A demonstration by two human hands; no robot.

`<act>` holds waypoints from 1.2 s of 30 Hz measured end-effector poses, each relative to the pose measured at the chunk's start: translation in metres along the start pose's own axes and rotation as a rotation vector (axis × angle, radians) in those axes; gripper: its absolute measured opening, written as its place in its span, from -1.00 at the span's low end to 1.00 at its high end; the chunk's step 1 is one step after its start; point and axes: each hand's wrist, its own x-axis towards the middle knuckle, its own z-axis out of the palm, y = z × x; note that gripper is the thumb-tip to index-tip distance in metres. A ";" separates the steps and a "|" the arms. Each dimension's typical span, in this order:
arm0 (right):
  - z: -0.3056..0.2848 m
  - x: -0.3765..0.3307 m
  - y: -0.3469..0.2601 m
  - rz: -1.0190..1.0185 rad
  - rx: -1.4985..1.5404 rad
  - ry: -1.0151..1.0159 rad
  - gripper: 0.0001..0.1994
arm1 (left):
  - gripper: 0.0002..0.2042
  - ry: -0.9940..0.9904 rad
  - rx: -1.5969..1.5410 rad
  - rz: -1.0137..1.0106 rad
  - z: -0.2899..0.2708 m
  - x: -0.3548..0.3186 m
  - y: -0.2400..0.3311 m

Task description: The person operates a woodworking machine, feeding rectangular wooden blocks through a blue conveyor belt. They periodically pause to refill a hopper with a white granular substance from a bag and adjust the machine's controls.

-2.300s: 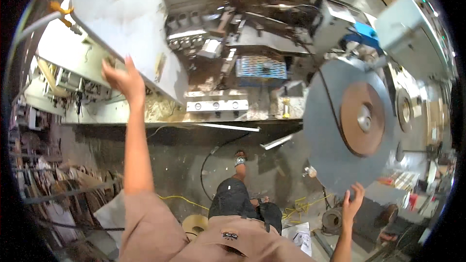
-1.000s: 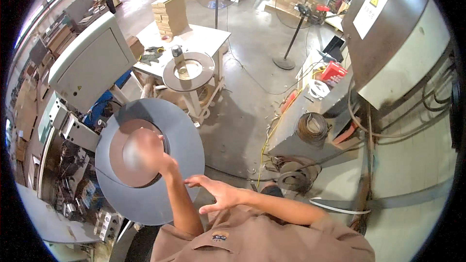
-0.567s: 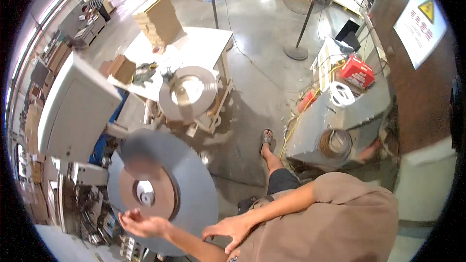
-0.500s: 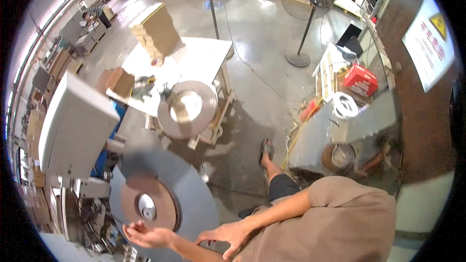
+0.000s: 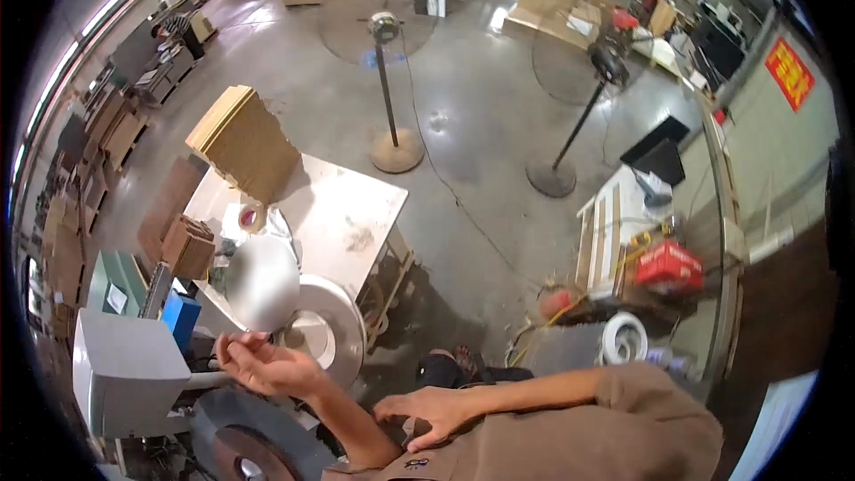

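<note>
My left hand [image 5: 272, 365] is raised palm up with loosely bent fingers, and nothing shows in it. It hovers above a large grey disc [image 5: 209, 414] that carries a brown roll [image 5: 233, 447] with a metal hub. Close to its fingers stand a pale grey machine housing [image 5: 134, 365] and a large flat ring-shaped roll [image 5: 354, 330]. My right hand [image 5: 432, 411] reaches across my body, fingers spread, beside my left forearm [image 5: 352, 423]; whether it touches the arm I cannot tell.
Ahead stands a white-topped table [image 5: 356, 214] with stacked brown boards [image 5: 245, 142] and a tape roll [image 5: 251, 217]. Two pedestal fans [image 5: 385, 80] [image 5: 574, 129] stand beyond, a cable on the floor. A red box [image 5: 668, 267] and white ring [image 5: 623, 338] lie right. One blurred patch hides part of the table.
The view has tilted up, showing more of the table and floor. My left hand has lifted off the brown roll's edge and its fingers curl more. My right hand stays by my left forearm.
</note>
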 end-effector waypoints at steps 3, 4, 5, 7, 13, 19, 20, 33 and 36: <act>-0.073 0.002 0.016 -0.008 -0.050 0.190 -0.17 | -0.77 -0.075 -0.097 -0.097 0.076 -0.026 -0.048; -0.097 0.004 0.017 0.017 -0.017 0.249 -0.16 | -0.77 -0.080 -0.104 -0.127 0.100 -0.030 -0.065; -0.122 0.006 0.017 0.040 -0.012 0.258 -0.18 | -0.76 -0.102 -0.151 -0.108 0.126 -0.030 -0.081; -0.164 0.010 0.017 0.102 0.013 0.293 -0.20 | -0.78 -0.125 -0.221 -0.108 0.171 -0.025 -0.112; -0.329 0.017 0.011 0.287 -0.217 0.133 -0.36 | -0.80 -0.068 -0.313 -0.153 0.308 -0.010 -0.199; -0.485 0.053 0.011 0.033 -0.161 0.454 -0.16 | -0.81 -0.159 -0.268 -0.184 0.436 -0.010 -0.257; -0.502 0.058 0.012 0.076 -0.141 0.415 -0.17 | -0.81 -0.175 -0.236 -0.171 0.449 -0.011 -0.269; -0.723 0.144 0.104 0.003 -0.101 -0.102 -0.28 | -0.80 0.059 0.144 0.025 0.543 0.071 -0.424; -0.768 0.190 0.102 -0.049 -0.127 -0.146 -0.19 | -0.81 0.099 0.194 0.049 0.550 0.090 -0.438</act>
